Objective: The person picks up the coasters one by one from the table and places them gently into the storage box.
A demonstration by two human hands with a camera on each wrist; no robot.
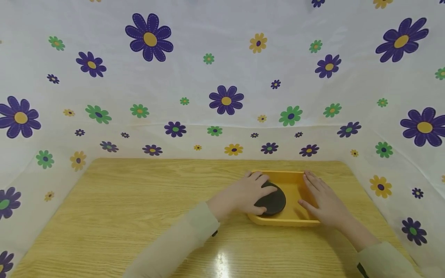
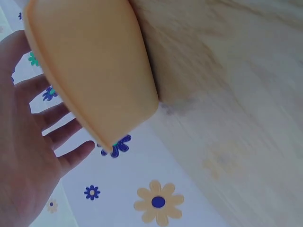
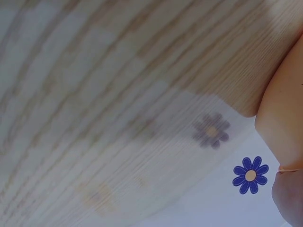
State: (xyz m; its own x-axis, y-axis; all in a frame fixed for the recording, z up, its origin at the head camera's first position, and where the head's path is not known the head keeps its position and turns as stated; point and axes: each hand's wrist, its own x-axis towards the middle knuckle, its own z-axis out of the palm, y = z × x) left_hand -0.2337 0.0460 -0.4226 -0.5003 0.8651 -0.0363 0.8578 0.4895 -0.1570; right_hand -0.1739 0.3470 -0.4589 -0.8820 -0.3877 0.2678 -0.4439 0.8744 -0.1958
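A yellow rectangular tray [image 1: 292, 222] with raised walls stands on the wooden table. Inside, toward its left end, is a black round flat disc [image 1: 276, 201]; its exact kind cannot be told. From the left, my left hand [image 1: 243, 193] reaches over the tray wall and grips the disc, thumb at the near edge and fingers spread across it. The left wrist view has this hand [image 2: 28, 137] beyond the tray's rim, with the disc hidden. My right hand [image 1: 326, 204] rests along the tray's right rim, fingers straight, thumb over the inside.
The wooden table [image 1: 146, 200] extends to the left and front of the tray. White cloth [image 1: 194, 81] printed with flowers hangs behind and along both sides of the table.
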